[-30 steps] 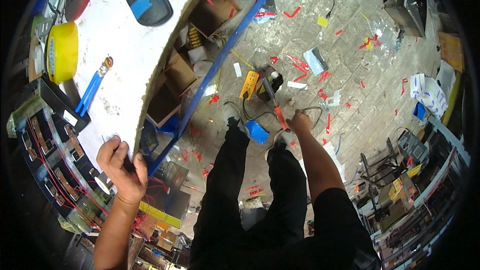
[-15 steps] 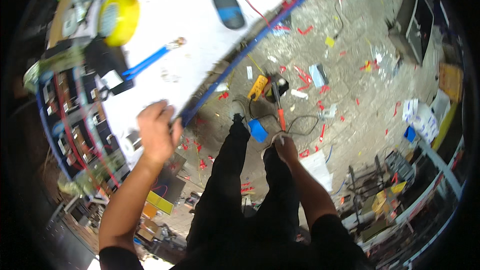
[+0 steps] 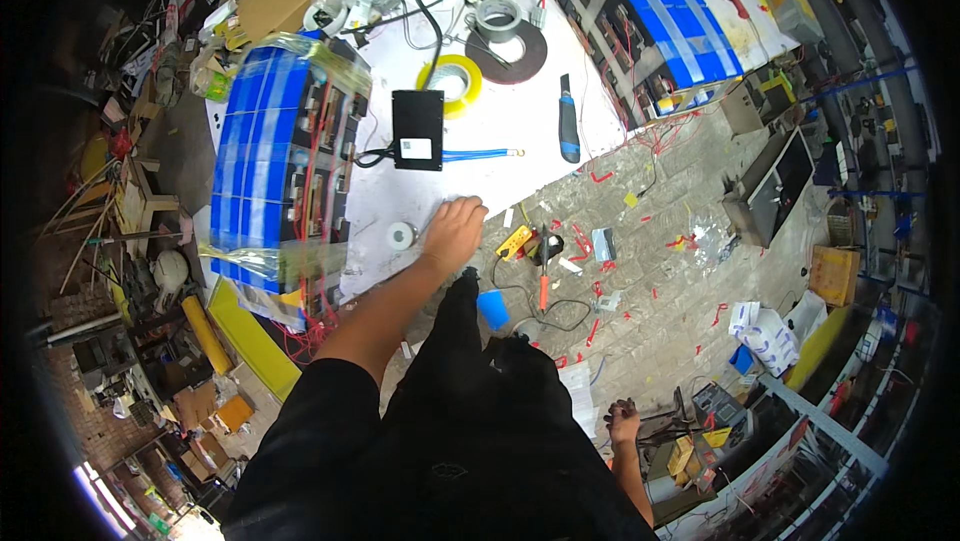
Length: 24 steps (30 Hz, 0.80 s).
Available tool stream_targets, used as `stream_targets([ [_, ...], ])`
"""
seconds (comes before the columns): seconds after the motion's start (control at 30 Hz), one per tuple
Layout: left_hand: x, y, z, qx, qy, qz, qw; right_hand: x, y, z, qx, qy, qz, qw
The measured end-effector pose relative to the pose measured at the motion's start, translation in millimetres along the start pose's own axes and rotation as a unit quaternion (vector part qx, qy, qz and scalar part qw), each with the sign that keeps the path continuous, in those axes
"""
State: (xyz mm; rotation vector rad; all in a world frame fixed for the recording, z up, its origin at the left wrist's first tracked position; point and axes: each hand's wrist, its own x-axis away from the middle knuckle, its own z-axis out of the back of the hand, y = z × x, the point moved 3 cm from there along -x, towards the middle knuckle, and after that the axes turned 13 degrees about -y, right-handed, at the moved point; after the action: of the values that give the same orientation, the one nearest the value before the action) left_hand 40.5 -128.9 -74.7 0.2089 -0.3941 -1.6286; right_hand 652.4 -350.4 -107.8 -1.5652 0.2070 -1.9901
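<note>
My left hand (image 3: 455, 233) lies on the edge of the white table (image 3: 500, 186), its fingers laid over the side and holding nothing. Beside it is a small white roll of tape (image 3: 400, 235). Farther up the table are a black flat box (image 3: 417, 121) with blue cables (image 3: 475, 154), and a blue-and-black utility knife (image 3: 568, 121). My right hand (image 3: 622, 423) hangs low at the right above the floor, fingers loosely bent and apart, with nothing visible in it. A soldering iron (image 3: 543, 291) with a red handle lies on the floor ahead of my feet.
Blue-wrapped battery packs (image 3: 262, 161) stand on the table's left and far right (image 3: 660, 11). Rolls of yellow tape (image 3: 462, 91) and grey tape (image 3: 497, 19) lie between them. A yellow power strip (image 3: 514, 242), cables and red scraps litter the floor. Metal shelving (image 3: 860, 191) lines the right.
My right hand has left the soldering iron area by my foot and moved back to the lower right. My left hand has settled on the table edge. The view has shifted left, showing both battery packs.
</note>
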Motion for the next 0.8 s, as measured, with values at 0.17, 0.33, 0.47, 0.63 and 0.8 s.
stream_targets([
  [0.17, 23, 24, 46, 0.129, 0.055, 0.089, 0.986, 71, -26, -13, -0.118, 0.014, 0.006, 0.993],
  [0.33, 15, -39, 74, 0.178, 0.180, 0.234, 0.939, 72, 21, -53, -0.055, -0.018, 0.139, 0.989],
  [0.47, -33, -90, 111, 0.183, 0.227, 0.262, 0.920, 58, 89, -85, -0.057, -0.011, 0.171, 0.984],
  [0.63, -75, -146, 114, 0.249, 0.124, 0.347, 0.896, 109, 28, -109, -0.123, 0.017, 0.084, 0.989],
  [0.8, -91, -187, 89, 0.297, 0.105, 0.360, 0.878, 134, 7, -122, -0.151, 0.033, 0.046, 0.987],
])
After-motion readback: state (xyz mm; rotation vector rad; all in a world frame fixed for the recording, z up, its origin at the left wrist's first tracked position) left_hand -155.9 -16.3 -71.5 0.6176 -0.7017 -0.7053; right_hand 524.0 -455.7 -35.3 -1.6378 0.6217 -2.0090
